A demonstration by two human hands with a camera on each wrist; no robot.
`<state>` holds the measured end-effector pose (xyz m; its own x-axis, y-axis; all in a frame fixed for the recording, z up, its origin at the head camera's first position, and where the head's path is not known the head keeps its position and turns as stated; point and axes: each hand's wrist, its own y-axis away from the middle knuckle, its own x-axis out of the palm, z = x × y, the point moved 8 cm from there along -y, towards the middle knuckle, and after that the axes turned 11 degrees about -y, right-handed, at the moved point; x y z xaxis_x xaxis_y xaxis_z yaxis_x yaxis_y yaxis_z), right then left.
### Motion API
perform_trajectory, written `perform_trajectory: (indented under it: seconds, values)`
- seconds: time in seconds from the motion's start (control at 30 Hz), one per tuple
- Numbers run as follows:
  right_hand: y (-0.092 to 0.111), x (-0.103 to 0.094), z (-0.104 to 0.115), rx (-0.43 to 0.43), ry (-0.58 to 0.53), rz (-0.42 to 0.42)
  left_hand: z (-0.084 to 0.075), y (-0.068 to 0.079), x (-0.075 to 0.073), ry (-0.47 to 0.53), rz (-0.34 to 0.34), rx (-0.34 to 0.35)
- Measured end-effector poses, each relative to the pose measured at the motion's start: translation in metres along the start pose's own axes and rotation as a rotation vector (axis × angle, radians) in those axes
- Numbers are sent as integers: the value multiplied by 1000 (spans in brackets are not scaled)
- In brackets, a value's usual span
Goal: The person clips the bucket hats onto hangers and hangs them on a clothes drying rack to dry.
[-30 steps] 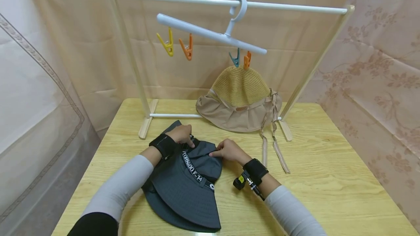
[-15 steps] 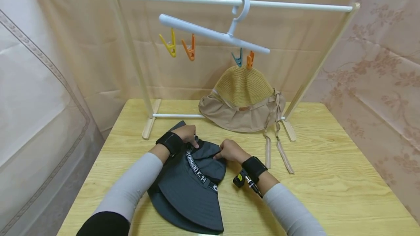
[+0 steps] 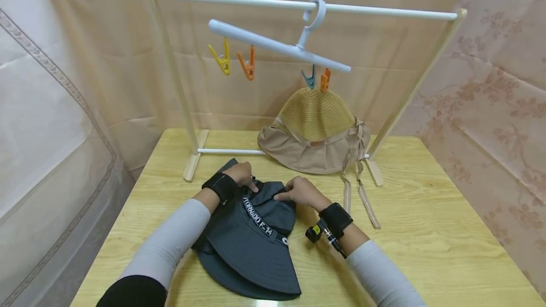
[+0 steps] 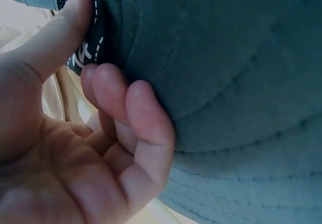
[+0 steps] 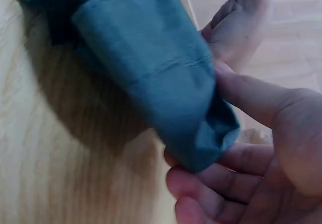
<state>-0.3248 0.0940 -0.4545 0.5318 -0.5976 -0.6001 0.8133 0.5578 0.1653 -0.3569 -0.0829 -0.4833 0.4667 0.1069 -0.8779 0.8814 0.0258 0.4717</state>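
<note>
A dark grey bucket hat (image 3: 251, 259), folded flat with its wide brim toward me, lies over the table. A black band (image 3: 259, 219) with white lettering runs round it. My left hand (image 3: 240, 174) grips the hat at its far left side; in the left wrist view the thumb (image 4: 65, 38) lies at the band and curled fingertips (image 4: 146, 103) meet the stitched brim (image 4: 236, 108). My right hand (image 3: 304, 191) pinches the crown's far right edge. In the right wrist view its thumb (image 5: 251, 93) and fingers hold the crown cloth (image 5: 156, 73) between them.
Behind the hat stands a rack with a white top rail (image 3: 239, 0). A pale blue hanger (image 3: 273, 45) hangs there, tilted, with yellow, orange and teal clips. Two clips hold a straw and beige sun hat (image 3: 317, 117); its ties (image 3: 367, 203) trail onto the wooden table (image 3: 426, 231).
The bucket hat's near brim corner has swung slightly right and away from me. My right hand has shifted a little along the crown, still pinching it; the left keeps its grip.
</note>
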Motion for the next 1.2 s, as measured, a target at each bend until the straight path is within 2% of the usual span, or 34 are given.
perform_trajectory:
  seconds: [0.13, 0.23, 0.3, 0.47, 0.6, 0.77, 0.9, 1.03, 1.13, 1.2]
  values:
    - [3, 2, 1, 65, 44, 37, 2, -2, 1, 10, 1, -33]
    - [5, 2, 5, 93, 126, -11, 2, -1, -1, 46, -4, -59]
    - [5, 2, 10, 94, 189, -60, 1, 0, -3, 29, -16, -64]
    - [4, 6, 17, 83, 347, -119, 0, 3, -4, -65, -22, -48]
    - [3, 13, 16, 81, 437, -113, 2, 6, -2, -34, -13, -36]
    - [1, 20, 16, 78, 497, -106, 3, 12, 0, -18, 15, 26]
    - [1, 27, 21, 25, 547, -112, 4, 17, 2, -47, 66, 49]
    - [4, 26, 28, -30, 592, -185, 0, 18, 1, -69, 96, 63]
    - [9, 24, 37, -163, 618, -243, -3, 16, 1, -76, 97, 68]
    - [11, 27, 39, -292, 644, -253, -3, 15, 1, -75, 91, 63]
